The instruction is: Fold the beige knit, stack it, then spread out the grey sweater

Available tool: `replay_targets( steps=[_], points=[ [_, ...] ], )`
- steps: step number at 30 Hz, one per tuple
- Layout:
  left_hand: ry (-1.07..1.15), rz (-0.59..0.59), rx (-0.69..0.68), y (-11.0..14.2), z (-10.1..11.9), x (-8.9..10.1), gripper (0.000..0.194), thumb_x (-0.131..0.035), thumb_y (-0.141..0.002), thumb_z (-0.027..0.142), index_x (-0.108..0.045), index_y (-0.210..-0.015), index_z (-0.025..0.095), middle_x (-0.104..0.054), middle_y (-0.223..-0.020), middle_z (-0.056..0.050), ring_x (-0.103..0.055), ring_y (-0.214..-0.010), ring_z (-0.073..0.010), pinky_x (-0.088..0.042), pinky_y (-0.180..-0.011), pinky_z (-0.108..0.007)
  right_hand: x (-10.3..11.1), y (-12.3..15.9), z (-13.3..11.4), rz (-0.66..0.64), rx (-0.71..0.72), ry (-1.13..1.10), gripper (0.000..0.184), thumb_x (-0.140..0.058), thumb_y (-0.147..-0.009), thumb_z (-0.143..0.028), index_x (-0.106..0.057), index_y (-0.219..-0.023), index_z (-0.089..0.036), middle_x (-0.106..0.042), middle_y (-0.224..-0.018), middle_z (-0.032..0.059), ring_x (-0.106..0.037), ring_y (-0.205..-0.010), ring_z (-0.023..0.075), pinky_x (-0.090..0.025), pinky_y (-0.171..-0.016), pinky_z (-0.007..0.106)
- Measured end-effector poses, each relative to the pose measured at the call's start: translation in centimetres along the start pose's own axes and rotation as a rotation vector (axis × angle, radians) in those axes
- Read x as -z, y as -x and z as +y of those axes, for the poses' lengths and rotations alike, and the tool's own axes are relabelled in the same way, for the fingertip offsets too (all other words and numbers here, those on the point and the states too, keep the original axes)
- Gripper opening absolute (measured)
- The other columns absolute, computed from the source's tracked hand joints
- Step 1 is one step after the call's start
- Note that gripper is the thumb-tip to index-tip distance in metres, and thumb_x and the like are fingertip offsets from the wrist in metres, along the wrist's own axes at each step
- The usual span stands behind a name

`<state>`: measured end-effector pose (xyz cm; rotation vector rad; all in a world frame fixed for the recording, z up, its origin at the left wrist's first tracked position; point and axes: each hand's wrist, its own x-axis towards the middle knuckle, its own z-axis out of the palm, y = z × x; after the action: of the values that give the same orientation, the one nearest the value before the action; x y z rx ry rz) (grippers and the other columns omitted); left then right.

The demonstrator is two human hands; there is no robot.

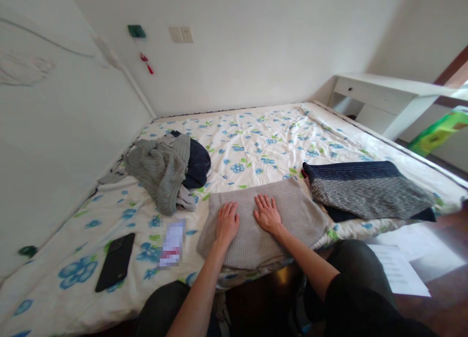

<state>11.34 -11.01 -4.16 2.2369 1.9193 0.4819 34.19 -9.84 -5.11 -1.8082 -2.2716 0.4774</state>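
My left hand (227,224) and my right hand (267,214) lie flat side by side on a folded beige ribbed knit sweater (296,215), fingers spread and holding nothing. The sweater rests near the front edge of a mattress under a white quilt with blue flowers (241,142). To its right sits a folded grey-and-navy knit garment (365,191), its edge close to the beige one. Left of my hands lies a crumpled grey cable-knit sweater (159,171) on a dark navy garment (199,164).
A black phone (115,261) and a pixelated, blurred item (171,242) lie on the quilt to my left. White walls bound the bed at left and back. Papers (398,271) lie on the wooden floor at right, near a white desk (383,101) and a green box (438,131).
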Motion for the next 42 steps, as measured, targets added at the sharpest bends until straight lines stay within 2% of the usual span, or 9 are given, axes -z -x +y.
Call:
replay_targets(
  steps=[3,7,14,17,21,25,31,37,42],
  points=[
    [-0.016,-0.024,-0.018,-2.1,0.4,-0.9,0.064,-0.050,-0.115,0.032,-0.061,-0.176,0.017,-0.057,-0.184,-0.016,-0.045,-0.175,-0.0374,-0.029,-0.147,-0.059,-0.6,0.2,0.3,0.017,-0.006,0.003,0.076,-0.043,-0.120,-0.043,-0.035,-0.191,-0.018,-0.025,-0.197,0.0115,-0.018,-0.186,0.0345,-0.005,-0.150,0.062],
    [-0.045,0.015,0.065,-4.4,-1.6,-0.9,0.069,-0.053,-0.115,0.044,-0.060,-0.177,0.014,-0.056,-0.184,-0.019,-0.045,-0.175,-0.0397,-0.030,-0.146,-0.058,-0.5,0.1,0.4,0.016,-0.010,0.000,0.076,-0.042,-0.120,-0.044,-0.035,-0.191,-0.019,-0.025,-0.197,0.0102,-0.019,-0.186,0.0343,-0.004,-0.150,0.062],
    [-0.079,0.084,0.130,-4.3,-4.0,-1.3,0.073,-0.042,-0.117,0.043,-0.055,-0.179,0.005,-0.052,-0.185,-0.024,-0.043,-0.176,-0.0397,-0.020,-0.149,-0.058,-0.2,-0.6,-0.1,-0.013,-0.043,-0.005,0.079,-0.049,-0.115,-0.036,-0.036,-0.191,-0.016,-0.026,-0.197,0.0134,-0.019,-0.186,0.0378,-0.006,-0.149,0.067],
    [-0.057,0.108,0.139,-4.2,-3.5,-1.5,0.072,-0.045,-0.116,0.039,-0.054,-0.181,0.012,-0.056,-0.183,-0.019,-0.043,-0.176,-0.0389,-0.019,-0.149,-0.059,-0.2,-2.4,-2.7,-0.028,-0.021,-0.027,0.079,-0.050,-0.113,-0.031,-0.037,-0.189,-0.008,-0.028,-0.196,0.0196,-0.021,-0.184,0.0425,-0.010,-0.148,0.073],
    [-0.033,0.097,0.116,-3.9,-3.8,-1.2,0.068,-0.042,-0.115,0.030,-0.059,-0.179,0.019,-0.059,-0.183,-0.013,-0.042,-0.176,-0.0372,-0.022,-0.147,-0.058,-1.1,-5.9,-8.0,-0.020,0.193,-0.060,0.070,-0.043,-0.119,-0.028,-0.041,-0.187,-0.009,-0.036,-0.193,0.0189,-0.027,-0.183,0.0343,-0.017,-0.150,0.062],
    [-0.005,0.027,0.098,-3.7,-4.4,-0.7,0.068,-0.039,-0.113,0.024,-0.063,-0.176,0.022,-0.060,-0.183,-0.008,-0.041,-0.176,-0.0358,-0.023,-0.147,-0.056,-2.1,-8.3,-10.5,-0.022,0.225,-0.064,0.064,-0.040,-0.123,-0.029,-0.049,-0.183,-0.011,-0.046,-0.188,0.0199,-0.039,-0.179,0.0313,-0.026,-0.148,0.057],
    [-0.009,0.076,0.123,-4.2,-3.5,-0.7,0.066,-0.040,-0.115,0.030,-0.064,-0.176,0.020,-0.062,-0.181,-0.010,-0.043,-0.175,-0.0381,-0.023,-0.147,-0.057,-1.2,-8.1,-6.1,-0.021,0.231,-0.083,0.067,-0.046,-0.122,-0.036,-0.051,-0.180,-0.003,-0.047,-0.187,0.0216,-0.042,-0.177,0.0291,-0.028,-0.148,0.046],
    [-0.028,0.083,0.142,-4.5,-3.0,-0.4,0.066,-0.040,-0.114,0.030,-0.065,-0.174,0.020,-0.063,-0.180,-0.010,-0.043,-0.174,-0.0379,-0.023,-0.147,-0.056,1.4,-6.8,-0.5,-0.028,0.176,-0.042,0.067,-0.045,-0.124,-0.045,-0.049,-0.184,-0.017,-0.045,-0.191,0.0121,-0.035,-0.180,0.0274,-0.017,-0.150,0.050],
    [-0.053,0.078,0.137,-4.6,-2.9,0.0,0.067,-0.040,-0.114,0.030,-0.066,-0.174,0.017,-0.063,-0.179,-0.012,-0.044,-0.173,-0.0390,-0.025,-0.146,-0.057,2.9,-6.1,3.7,-0.031,0.119,-0.029,0.071,-0.043,-0.124,-0.050,-0.045,-0.186,-0.017,-0.042,-0.192,0.0122,-0.034,-0.181,0.0270,-0.016,-0.150,0.049]
  ],
)
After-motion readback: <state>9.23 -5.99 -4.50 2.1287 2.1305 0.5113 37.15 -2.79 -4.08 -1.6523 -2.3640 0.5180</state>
